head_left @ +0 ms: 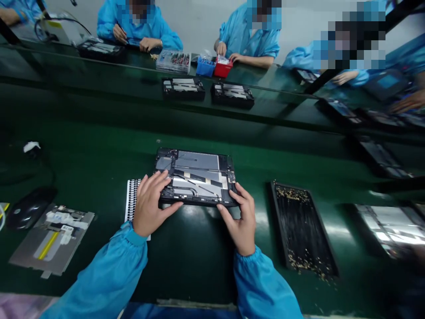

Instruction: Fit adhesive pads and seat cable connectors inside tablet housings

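In the middle of the green bench, an opened tablet shows silver battery packs, black tape strips and thin dark cables inside a black frame. My left hand grips its left end, thumb along the near edge and fingers over the top. At the near right corner my right hand holds it, thumb in front and fingers on the right side. Partly behind my left hand and wrist lies a white sheet with a column of black marks. To the right sits a black tray of thin black cables with gold-coloured ends.
A black mouse and a grey metal panel with yellow tape lie left. Another opened device is at right, blurred. Two more stand on the raised ledge, near a blue bin and a red bin. Co-workers sit opposite.
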A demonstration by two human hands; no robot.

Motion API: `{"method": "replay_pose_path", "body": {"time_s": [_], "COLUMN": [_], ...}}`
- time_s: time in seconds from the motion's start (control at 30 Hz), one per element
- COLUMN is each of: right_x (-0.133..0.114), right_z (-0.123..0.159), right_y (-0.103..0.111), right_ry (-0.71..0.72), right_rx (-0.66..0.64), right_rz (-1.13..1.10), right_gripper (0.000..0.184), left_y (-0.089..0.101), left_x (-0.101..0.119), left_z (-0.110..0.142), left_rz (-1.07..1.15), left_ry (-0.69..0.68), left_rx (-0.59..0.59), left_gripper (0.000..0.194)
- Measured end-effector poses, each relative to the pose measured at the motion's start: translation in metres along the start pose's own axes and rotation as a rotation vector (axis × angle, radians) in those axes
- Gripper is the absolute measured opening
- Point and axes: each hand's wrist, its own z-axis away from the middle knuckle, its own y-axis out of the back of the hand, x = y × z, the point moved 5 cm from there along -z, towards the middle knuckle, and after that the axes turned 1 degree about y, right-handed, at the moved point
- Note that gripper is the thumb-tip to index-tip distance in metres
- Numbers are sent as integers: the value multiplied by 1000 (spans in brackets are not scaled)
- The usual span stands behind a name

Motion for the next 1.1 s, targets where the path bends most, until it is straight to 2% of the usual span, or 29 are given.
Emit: {"method": "replay_pose_path", "body": {"time_s": [0.27,0.5,0.87,1.1], "right_x": [2,3,1,2], "right_z": [1,1,1,1], "right_y": [0,0,1,1], "right_ry": [23,30,34,30], "right_rx": [10,25,29,25], "right_rz": [-1,-2,5,11], "right_gripper": [41,41,40,40], "left_y": [-1,-3,2,4], "left_x": [4,14,6,5], "left_z": [2,2,2,0], "left_rz": [-13,-71,33,47], "left_ry": [3,67,49,38], "left_rx": [89,167,75,52], "left_gripper": [70,73,64,65]}}
